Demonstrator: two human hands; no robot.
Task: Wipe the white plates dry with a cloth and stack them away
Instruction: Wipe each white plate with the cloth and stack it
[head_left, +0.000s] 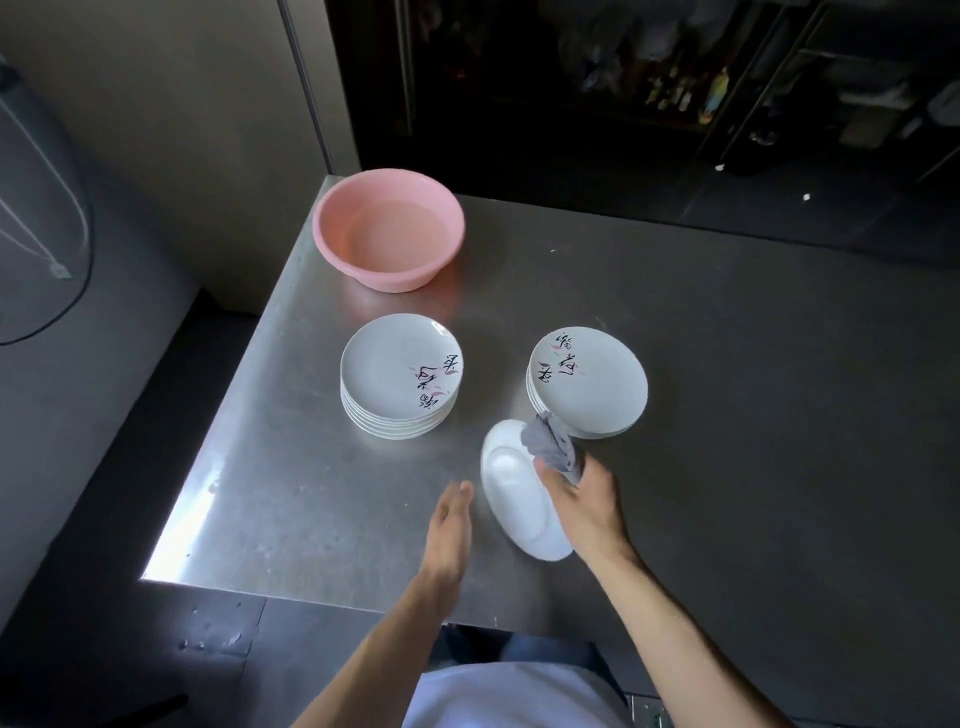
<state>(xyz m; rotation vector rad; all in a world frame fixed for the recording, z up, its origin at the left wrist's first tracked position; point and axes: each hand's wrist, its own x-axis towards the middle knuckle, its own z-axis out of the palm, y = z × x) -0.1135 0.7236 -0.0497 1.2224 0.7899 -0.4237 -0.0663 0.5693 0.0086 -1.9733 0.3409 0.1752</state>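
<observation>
- The plate (522, 499) is stiff, glazed, likely slippery and breakable; best gripped at its rim.
- The right hand (587, 499) grips it tilted on edge, underside showing, with the cloth (553, 447) bunched in the same grasp, near the table's (727, 467) front edge.
- The left hand (451, 530) is open, just beside the plate, not touching.
- Two stacks (400, 376) sit mid-table.

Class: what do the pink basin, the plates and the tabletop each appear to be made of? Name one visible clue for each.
Pink basin: likely plastic, with a matte, uniform colour and a soft rolled rim.
Plates: probably glazed ceramic or melamine, glossy white with printed calligraphy.
Tabletop: brushed stainless steel, grey with streaky reflections.
</observation>
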